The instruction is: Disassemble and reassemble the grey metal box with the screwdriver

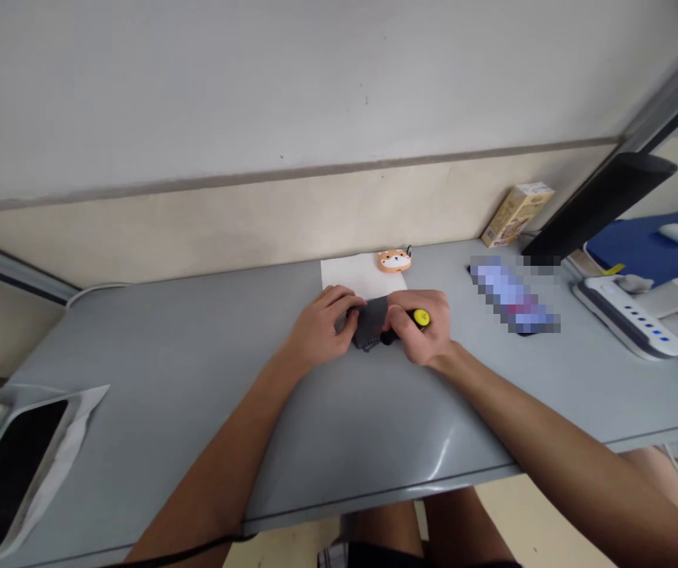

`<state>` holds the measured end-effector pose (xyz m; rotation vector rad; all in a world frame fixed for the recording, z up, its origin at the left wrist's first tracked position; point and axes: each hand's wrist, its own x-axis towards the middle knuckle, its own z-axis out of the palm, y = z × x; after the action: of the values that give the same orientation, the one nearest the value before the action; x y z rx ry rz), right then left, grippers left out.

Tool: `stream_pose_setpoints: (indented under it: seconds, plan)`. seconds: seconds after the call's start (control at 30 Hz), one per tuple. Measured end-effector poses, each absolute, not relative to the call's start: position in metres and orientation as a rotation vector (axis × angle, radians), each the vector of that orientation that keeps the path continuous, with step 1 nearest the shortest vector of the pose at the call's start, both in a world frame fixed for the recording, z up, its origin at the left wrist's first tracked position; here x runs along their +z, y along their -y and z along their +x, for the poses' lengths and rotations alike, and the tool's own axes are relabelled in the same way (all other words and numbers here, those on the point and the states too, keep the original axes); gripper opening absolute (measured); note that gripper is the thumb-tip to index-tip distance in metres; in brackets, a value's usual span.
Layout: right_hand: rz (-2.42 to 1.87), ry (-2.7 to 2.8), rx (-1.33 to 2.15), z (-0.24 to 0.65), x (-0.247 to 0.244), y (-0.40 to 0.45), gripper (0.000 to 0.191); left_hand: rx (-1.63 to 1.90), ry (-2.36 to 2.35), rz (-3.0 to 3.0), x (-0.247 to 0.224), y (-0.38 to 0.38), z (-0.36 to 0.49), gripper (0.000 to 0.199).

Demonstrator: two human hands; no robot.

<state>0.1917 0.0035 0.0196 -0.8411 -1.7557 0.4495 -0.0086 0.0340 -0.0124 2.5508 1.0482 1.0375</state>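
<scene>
A small dark grey block-like device (370, 322) with a row of tiny openings along its near edge rests low over the grey table. My left hand (328, 322) is closed on its left side, with thumb and fingers at its edge. In the fist of my right hand (425, 325) is a screwdriver (421, 318) with a black handle and a yellow end; its tip is hidden against the device's right side. Just behind the hands lies a sheet of white paper (351, 274). An orange-and-white animal-faced case (394, 261) sits on the paper's far right corner.
To the right lie a phone (510, 296) with a blurred screen and a white power strip (640, 315) with plugs. A beige carton (516, 213) leans by the wall beside a black upright panel (605, 205). At left is a black-screened tablet-like device (13, 481).
</scene>
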Motion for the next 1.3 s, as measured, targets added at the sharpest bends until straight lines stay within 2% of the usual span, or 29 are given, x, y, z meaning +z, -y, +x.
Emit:
stream_pose_setpoints:
  seconds: [0.37, 1.3]
  plan:
    - [-0.89, 1.691, 0.517, 0.1924, 0.0177, -0.0042, 0.038, 1.028, -0.987, 2.669, -0.0069, -0.0324, -0.0106, 0.02]
    - [-0.807, 1.748, 0.399, 0.1898, 0.0173, -0.0038, 0.038, 1.019, -0.936, 2.747, -0.0056, -0.0328, -0.0116, 0.019]
